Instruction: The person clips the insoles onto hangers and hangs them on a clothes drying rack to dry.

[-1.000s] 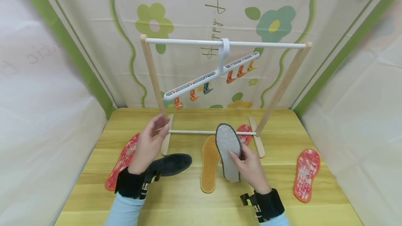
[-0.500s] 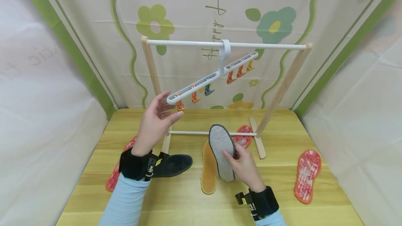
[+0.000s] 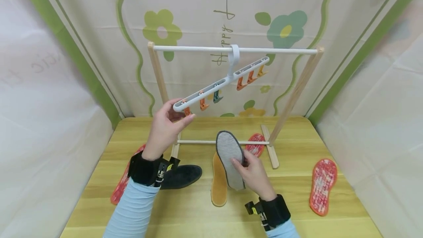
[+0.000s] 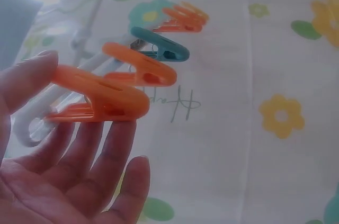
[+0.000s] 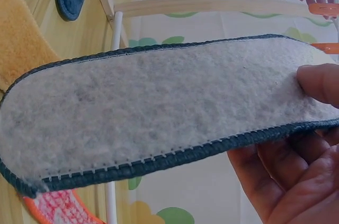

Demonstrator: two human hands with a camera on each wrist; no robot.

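My left hand (image 3: pixel 176 113) is raised to the low left end of a white clip hanger (image 3: pixel 224 81), which hangs tilted from the rack's white bar (image 3: pixel 281 50). In the left wrist view the thumb and fingertips of that hand (image 4: pixel 79 102) pinch the end orange clip (image 4: pixel 100 97); a second orange clip and a teal clip (image 4: pixel 164 49) follow along the hanger. My right hand (image 3: pixel 246 164) holds a grey felt insole (image 3: pixel 229 157) with a dark stitched edge above the table, toe pointing away. Thumb on top, fingers beneath (image 5: pixel 312 113) the insole (image 5: pixel 159 107).
On the wooden table (image 3: pixel 185 216) lie a tan insole (image 3: pixel 219 184), a black insole (image 3: pixel 181 175) and red patterned insoles at the left (image 3: pixel 122 186), behind the grey one (image 3: pixel 256 146) and at the right (image 3: pixel 322 184). The rack's wooden feet (image 3: pixel 269 146) and cloth walls enclose the space.
My left hand rose from near the rack's lower rail to the hanger's left end and took hold of the orange clip. The right hand shifted the grey insole slightly left.
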